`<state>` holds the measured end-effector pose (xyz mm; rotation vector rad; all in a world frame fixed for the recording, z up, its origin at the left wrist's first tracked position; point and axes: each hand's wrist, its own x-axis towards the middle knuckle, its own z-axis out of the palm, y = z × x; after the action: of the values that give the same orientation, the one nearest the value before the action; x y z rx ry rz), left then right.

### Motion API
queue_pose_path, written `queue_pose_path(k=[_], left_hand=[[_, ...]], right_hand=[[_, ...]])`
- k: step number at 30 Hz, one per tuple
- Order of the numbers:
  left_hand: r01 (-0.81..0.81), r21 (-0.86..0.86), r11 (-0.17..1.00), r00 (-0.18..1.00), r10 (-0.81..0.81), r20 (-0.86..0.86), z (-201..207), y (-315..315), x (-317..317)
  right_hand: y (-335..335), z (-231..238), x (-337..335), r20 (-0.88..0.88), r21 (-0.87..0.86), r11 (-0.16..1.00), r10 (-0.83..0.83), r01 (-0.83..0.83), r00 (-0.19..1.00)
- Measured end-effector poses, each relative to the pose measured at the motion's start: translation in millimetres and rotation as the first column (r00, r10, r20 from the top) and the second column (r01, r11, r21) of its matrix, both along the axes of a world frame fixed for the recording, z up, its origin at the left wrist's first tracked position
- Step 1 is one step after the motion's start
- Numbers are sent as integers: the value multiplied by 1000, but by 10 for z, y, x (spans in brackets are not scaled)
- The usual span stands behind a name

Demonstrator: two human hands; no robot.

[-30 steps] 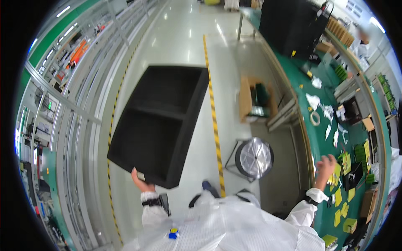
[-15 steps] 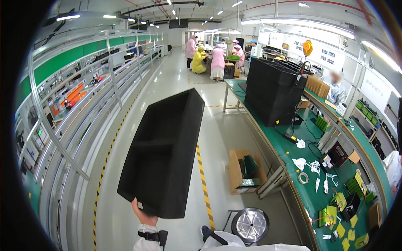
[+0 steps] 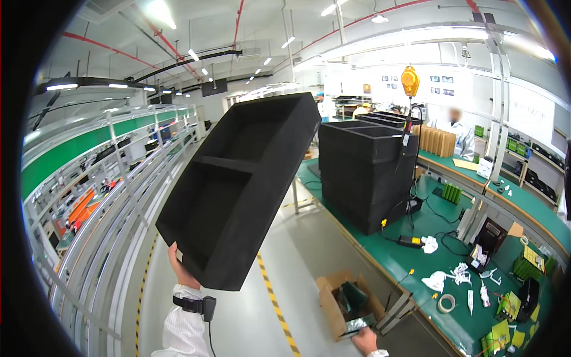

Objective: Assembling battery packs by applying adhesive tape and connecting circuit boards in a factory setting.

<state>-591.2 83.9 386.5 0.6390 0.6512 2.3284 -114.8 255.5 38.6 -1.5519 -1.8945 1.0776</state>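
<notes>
My left hand [image 3: 178, 265] grips the lower corner of a large black foam tray [image 3: 238, 184] with two open compartments and holds it raised and tilted in front of me. A black wrist strap sits on that forearm. My right hand [image 3: 364, 341] shows only partly at the bottom edge, next to an open cardboard box [image 3: 333, 297] on the floor with green parts inside. Its fingers are too hidden to judge.
A stack of similar black trays [image 3: 366, 172] stands on the green workbench [image 3: 416, 250] at right, with cables, a tape roll [image 3: 445, 303] and small parts. Metal racks [image 3: 101, 196] line the left. A striped floor line [image 3: 273, 297] runs down the aisle. A person [image 3: 458, 134] sits behind.
My view has swung up from the floor to the hall. The tray has risen higher in my left hand. My right hand has left the workbench and now sits low by the cardboard box.
</notes>
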Motion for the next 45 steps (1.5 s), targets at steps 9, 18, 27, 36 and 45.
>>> queue_pose_path(k=[9,18,27,36,45], left_hand=[[24,-139,990,990,-43,-131,273,1452,-654],[18,-24,1000,994,-21,-107,-93,2790,-1896],[217,-21,976,974,-218,-57,-240,3884,-2907],[319,-762,563,899,75,432,-3879,2616,-2948],[412,-906,100,881,210,424,-4561,1688,-2471]], right_hand=[[1576,4898,-1638,332,941,-98,106,-323,937],[2792,5687,-2565,674,739,-57,24,-672,739],[3940,6394,-3263,344,901,325,-130,-288,930],[5024,6105,-3634,438,874,464,-620,-145,652],[5720,5994,-3279,480,849,528,-753,-21,450]])
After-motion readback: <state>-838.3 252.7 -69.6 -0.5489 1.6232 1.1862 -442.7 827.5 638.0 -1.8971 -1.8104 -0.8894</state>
